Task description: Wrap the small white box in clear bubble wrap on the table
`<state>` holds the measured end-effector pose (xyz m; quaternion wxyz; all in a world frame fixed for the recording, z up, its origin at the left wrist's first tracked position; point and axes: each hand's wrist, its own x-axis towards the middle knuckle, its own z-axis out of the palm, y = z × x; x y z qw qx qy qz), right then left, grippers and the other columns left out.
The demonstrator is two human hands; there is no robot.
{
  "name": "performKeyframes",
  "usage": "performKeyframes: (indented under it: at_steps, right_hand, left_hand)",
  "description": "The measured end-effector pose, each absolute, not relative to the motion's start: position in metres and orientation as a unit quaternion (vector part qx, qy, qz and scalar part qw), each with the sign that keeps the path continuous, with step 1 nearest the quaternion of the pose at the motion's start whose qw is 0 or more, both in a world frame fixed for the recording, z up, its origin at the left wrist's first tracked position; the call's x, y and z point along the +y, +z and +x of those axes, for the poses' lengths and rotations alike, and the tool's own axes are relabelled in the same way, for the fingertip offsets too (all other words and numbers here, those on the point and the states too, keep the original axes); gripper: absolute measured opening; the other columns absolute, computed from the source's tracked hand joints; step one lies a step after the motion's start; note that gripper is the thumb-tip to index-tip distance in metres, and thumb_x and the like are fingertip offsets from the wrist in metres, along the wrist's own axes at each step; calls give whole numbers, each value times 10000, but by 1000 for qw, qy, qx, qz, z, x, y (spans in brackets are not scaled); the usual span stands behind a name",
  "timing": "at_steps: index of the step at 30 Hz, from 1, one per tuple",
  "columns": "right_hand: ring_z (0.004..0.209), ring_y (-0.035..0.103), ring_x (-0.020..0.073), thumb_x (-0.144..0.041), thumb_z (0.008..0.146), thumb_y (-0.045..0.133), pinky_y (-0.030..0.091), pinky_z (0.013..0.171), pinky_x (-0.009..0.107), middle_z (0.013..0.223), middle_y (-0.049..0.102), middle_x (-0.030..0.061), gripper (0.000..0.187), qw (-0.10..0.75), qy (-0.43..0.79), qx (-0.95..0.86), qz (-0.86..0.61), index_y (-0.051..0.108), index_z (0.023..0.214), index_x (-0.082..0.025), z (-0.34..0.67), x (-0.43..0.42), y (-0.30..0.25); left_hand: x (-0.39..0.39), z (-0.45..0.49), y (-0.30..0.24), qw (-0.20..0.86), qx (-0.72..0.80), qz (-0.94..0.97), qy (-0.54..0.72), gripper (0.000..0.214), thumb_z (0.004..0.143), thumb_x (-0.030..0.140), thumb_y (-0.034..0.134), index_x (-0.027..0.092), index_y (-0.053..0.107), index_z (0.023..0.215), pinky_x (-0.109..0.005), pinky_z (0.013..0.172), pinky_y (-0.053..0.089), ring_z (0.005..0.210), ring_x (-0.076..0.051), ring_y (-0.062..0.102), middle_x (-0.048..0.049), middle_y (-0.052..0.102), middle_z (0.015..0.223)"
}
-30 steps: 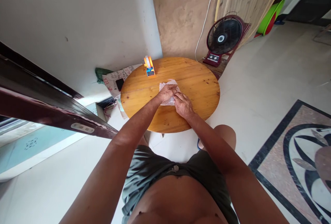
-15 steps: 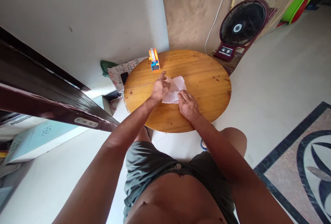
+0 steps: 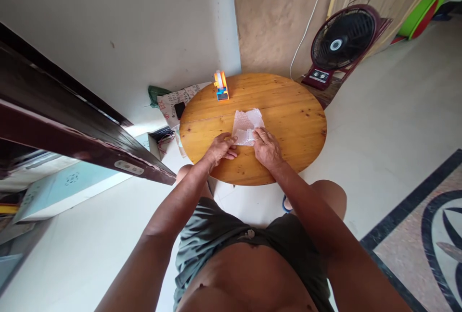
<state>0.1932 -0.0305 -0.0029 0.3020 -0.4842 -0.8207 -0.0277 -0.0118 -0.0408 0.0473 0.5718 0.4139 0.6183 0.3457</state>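
A small folded sheet of bubble wrap (image 3: 247,122) lies on the round wooden table (image 3: 296,124). My left hand (image 3: 223,148) is at its near left corner, thumb and fingers closed on the edge. At the right edge my right hand (image 3: 266,144) has its fingertips closed on the bubble wrap, the palm turned down. Whether anything lies inside the folds I cannot tell. Beyond the wrap, near the far left rim, stands an orange and blue tape dispenser (image 3: 221,86) with a roll of tape.
A dark red fan (image 3: 342,43) stands behind the table on the right, with a white cable (image 3: 309,21) along the wall. Left of the table are a printed sack (image 3: 169,105) and a dark phone-like object (image 3: 179,110). A dark door frame (image 3: 108,153) rises at the left.
My left hand has come back from over the middle of the bubble wrap to its near left corner, closing there. My right hand stays at the right edge. The view has shifted slightly.
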Motion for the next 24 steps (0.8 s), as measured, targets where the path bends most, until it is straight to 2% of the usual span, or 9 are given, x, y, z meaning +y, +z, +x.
performKeyframes:
  at_steps: [5,9,14,18,20,24]
  right_hand:
    - [1365,534,323,-189,1012,432,427,1161,456,1422,623,192,427,303,-49,-820,-483,644,1372,-103,194,-30,-5]
    - [1347,544,325,-198,1016,436,443,1146,460,1403,634,200,418,313,-66,-820,-475,652,1355,-81,194,-27,-9]
    - [1343,547,330,-210,1020,439,455,1138,468,1405,632,208,420,318,-69,-819,-472,651,1356,-73,194,-27,-11]
    - [1356,535,329,-207,1014,451,453,1140,480,1416,625,203,428,324,-58,-817,-473,635,1385,-98,194,-26,-13]
    - [1354,537,326,-212,1014,456,454,1141,473,1417,624,203,428,324,-57,-817,-473,634,1384,-95,194,-26,-13]
    - [1349,539,318,-203,1013,451,451,1145,453,1406,629,201,420,320,-61,-818,-474,644,1369,-91,193,-26,-13]
  left_hand:
    - [-28,-4,46,611,585,413,337,774,771,342,864,148,489,1421,-245,571,591,567,-123,697,-72,728,945]
    - [-24,-1,41,607,587,406,350,735,764,272,869,127,509,1387,-231,540,579,559,-117,694,-89,730,983]
    - [-27,1,36,582,587,425,369,944,744,220,869,174,348,1530,-214,533,561,559,-118,688,-51,729,937]
    - [-30,11,33,535,605,451,380,1120,730,167,855,230,172,1615,-177,468,487,495,-99,615,12,696,812]
    - [-30,17,32,512,620,458,381,1099,743,175,841,224,178,1618,-176,432,444,453,-97,567,30,666,750]
    - [-27,24,31,482,639,466,377,939,783,196,800,181,295,1574,-189,415,406,410,-90,514,36,634,707]
